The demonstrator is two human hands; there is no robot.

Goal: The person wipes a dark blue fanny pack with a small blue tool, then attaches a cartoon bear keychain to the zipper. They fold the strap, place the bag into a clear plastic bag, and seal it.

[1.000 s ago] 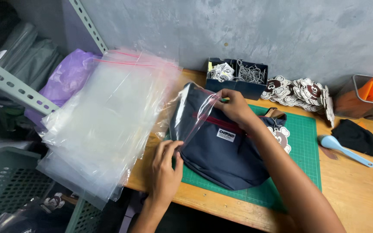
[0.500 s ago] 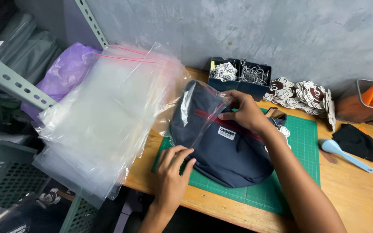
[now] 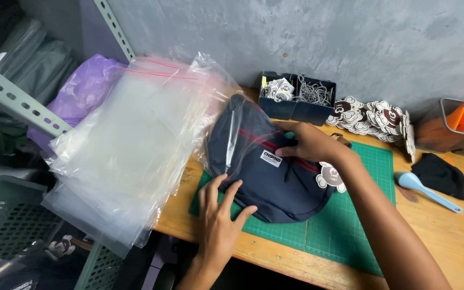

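At frame centre the navy bag [image 3: 275,180] lies on the green mat [image 3: 350,225], only its left end inside the clear sleeve [image 3: 226,134]. The right hand [image 3: 310,144] pinches the sleeve's mouth; the left hand [image 3: 221,215], fingers spread, presses the bag's near edge. Most of the bagging looks undone.

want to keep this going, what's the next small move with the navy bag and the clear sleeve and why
Probably draw the clear zip bag further over the navy bag: only its left end is covered, while the right hand pinches the mouth and the left hand steadies the edge.
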